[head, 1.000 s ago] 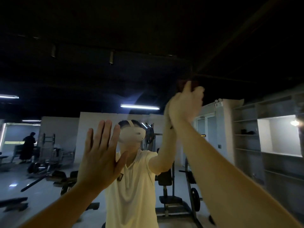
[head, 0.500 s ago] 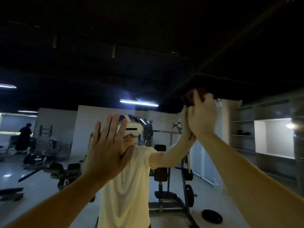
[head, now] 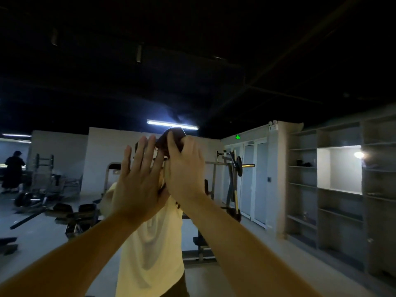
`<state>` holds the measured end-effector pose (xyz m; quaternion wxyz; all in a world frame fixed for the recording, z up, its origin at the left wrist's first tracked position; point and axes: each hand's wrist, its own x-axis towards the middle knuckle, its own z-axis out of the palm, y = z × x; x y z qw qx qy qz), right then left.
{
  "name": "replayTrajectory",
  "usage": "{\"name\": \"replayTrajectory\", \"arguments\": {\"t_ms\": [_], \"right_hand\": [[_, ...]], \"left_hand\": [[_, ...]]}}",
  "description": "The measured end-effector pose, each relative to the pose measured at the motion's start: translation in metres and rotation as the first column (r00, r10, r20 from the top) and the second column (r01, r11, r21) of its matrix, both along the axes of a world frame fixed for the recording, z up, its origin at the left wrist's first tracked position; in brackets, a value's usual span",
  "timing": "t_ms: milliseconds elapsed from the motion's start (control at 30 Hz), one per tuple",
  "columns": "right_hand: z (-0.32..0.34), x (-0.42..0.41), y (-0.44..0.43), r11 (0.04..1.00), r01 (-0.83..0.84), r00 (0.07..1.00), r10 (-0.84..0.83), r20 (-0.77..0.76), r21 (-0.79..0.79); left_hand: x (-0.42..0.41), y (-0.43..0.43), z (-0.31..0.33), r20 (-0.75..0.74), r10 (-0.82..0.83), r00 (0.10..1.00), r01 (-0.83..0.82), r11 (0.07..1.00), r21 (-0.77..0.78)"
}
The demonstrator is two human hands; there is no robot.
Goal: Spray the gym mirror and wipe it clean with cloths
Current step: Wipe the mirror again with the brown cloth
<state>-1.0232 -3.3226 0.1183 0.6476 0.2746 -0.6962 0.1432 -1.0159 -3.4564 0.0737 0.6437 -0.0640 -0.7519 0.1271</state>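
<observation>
- While the wiping step is in hand, the right hand (head: 184, 168) grips a dark cloth (head: 171, 140). The fingers curl over its bunched top edge and press it toward the gym mirror (head: 278, 93) at about head height.
- Cloth position: high on the central part of the glass, just under the reflected strip light (head: 172, 124) and over the head of the reflected person in the pale shirt (head: 150, 254).
- The left hand (head: 137, 181) is raised just beside the right, with the palm forward, the fingers straight and spread, and nothing held. It appears to brace on the glass, though the dim view does not show whether the palm touches.
- No spray bottle is in view, so the spraying step is judged to be done or set aside for now. How much of the glass is already clean cannot be read in this light.
- Next move, as a judgement: sweep the cloth across or down in overlapping strokes. This calls for even pressure from the right hand and for the left hand to lift clear, so that it leaves no print on the wiped glass.
- The right part of the glass, which reflects the open shelving (head: 338, 189), lies well apart from the cloth and calls for a sideways reach or a step.
</observation>
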Motion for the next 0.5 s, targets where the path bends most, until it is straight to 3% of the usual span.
{"name": "replayTrajectory", "arguments": {"t_ms": [67, 133, 233, 333, 400, 500], "right_hand": [[0.0, -0.007, 0.027, 0.985, 0.089, 0.996, -0.089, -0.005, 0.145], [0.002, -0.015, 0.065, 0.992, 0.074, 0.996, -0.078, 0.035, 0.103], [-0.007, -0.031, 0.137, 0.954, 0.143, 0.977, -0.095, 0.188, -0.263], [-0.025, -0.044, 0.177, 0.789, 0.208, 0.957, -0.041, 0.288, -0.578], [-0.028, -0.038, 0.17, 0.719, 0.179, 0.961, 0.019, 0.276, -0.672], [-0.027, -0.016, 0.115, 0.763, 0.161, 0.968, 0.002, 0.251, -0.626]], "left_hand": [[0.001, 0.0, 0.0, 0.003, -0.007, 1.0, 0.007, 1.0, 0.024], [0.001, 0.0, 0.001, 0.003, -0.004, 1.0, 0.004, 0.999, 0.042], [0.0, 0.002, 0.001, -0.005, -0.001, 1.0, 0.001, 0.999, 0.04], [-0.001, 0.002, 0.001, -0.01, 0.004, 1.0, -0.003, 0.999, 0.041], [-0.001, 0.002, 0.0, -0.008, 0.016, 1.0, -0.016, 0.999, 0.036], [-0.002, 0.001, 0.0, -0.007, 0.021, 1.0, -0.021, 1.0, 0.021]]}}
